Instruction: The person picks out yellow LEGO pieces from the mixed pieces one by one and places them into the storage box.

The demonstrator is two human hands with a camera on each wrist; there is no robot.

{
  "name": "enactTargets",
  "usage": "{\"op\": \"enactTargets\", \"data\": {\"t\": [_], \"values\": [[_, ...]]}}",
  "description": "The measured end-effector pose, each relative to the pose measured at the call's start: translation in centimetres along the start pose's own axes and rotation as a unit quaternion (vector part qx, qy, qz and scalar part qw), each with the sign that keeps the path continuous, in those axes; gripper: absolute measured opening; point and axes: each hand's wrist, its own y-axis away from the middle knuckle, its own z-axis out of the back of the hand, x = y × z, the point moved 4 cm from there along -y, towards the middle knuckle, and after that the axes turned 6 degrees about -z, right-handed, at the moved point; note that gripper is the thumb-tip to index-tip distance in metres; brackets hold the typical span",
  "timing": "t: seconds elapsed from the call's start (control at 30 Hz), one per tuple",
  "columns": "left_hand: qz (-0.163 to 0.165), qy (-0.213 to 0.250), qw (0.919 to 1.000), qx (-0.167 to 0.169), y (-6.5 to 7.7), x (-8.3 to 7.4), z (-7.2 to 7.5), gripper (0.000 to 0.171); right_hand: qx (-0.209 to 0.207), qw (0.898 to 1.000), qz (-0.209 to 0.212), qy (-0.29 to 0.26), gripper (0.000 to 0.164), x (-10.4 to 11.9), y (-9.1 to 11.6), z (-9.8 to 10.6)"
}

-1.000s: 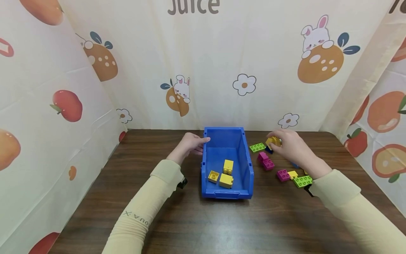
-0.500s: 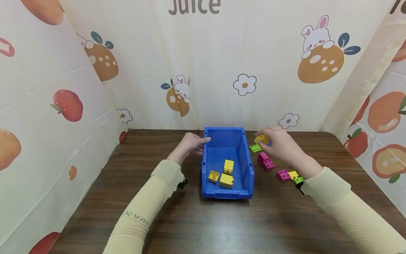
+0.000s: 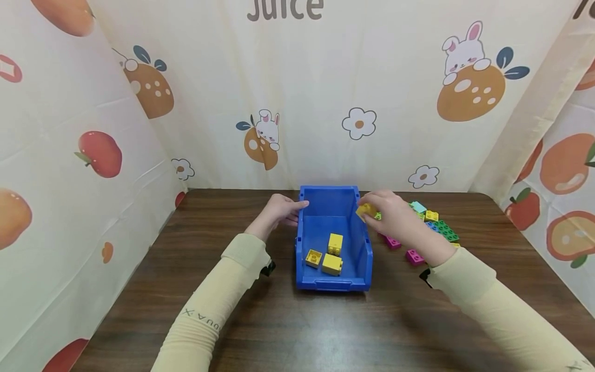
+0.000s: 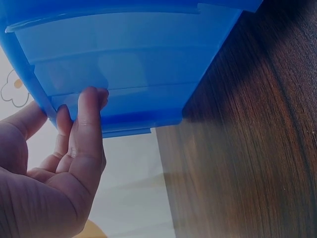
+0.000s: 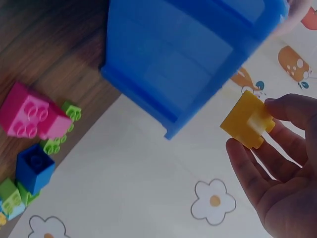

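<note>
A blue plastic storage bin (image 3: pixel 333 285) stands on the table, with several yellow toy bricks lying on its floor near the front. My left hand (image 3: pixel 278 208) grips the bin's left wall, thumb over the rim and fingers against the outside, as the left wrist view shows. Between thumb and fingertips, my right hand (image 3: pixel 395 219) pinches a yellow building brick (image 5: pixel 247 120). That brick is raised at the bin's right rim, towards the back; its studs face the palm in the right wrist view.
Right of the bin lie loose bricks: a magenta one (image 3: pixel 415 257), a green one (image 3: pixel 447 231), a light blue one (image 3: pixel 418 206) and a dark blue one (image 5: pixel 33 167). A printed curtain (image 3: pixel 311 93) closes off the table's (image 3: pixel 223 206) back edge.
The right hand has carried the yellow brick leftwards from the loose bricks to the bin's right rim. Bricks behind that hand have come into view. The left hand has stayed at the bin.
</note>
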Motion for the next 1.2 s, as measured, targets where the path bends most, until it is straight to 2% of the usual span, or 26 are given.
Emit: {"op": "enactTargets", "data": {"t": [0.2, 0.5, 0.77, 1.07, 1.2], "values": [[-0.001, 0.0, 1.0, 0.001, -0.1, 0.0, 0.0, 0.042, 0.011, 1.0, 0.022, -0.007, 0.024, 0.7, -0.1, -1.2], [-0.002, 0.0, 1.0, 0.001, -0.1, 0.0, 0.0, 0.042, 0.003, 0.998, 0.053, -0.013, 0.022, 1.5, -0.2, -2.1], [0.0, 0.002, 1.0, 0.0, -0.1, 0.1, 0.0, 0.042, 0.035, 0.997, 0.063, -0.016, 0.023, 2.4, -0.1, -3.3], [0.0, -0.002, 1.0, 0.0, -0.2, 0.2, 0.0, 0.041, 0.042, 0.993, 0.106, -0.009, 0.022, 3.0, -0.1, -4.6], [0.002, -0.003, 1.0, 0.0, -0.2, 0.1, 0.1, 0.042, 0.056, 0.993, 0.108, -0.013, 0.021, 3.2, -0.2, -4.9]]}}
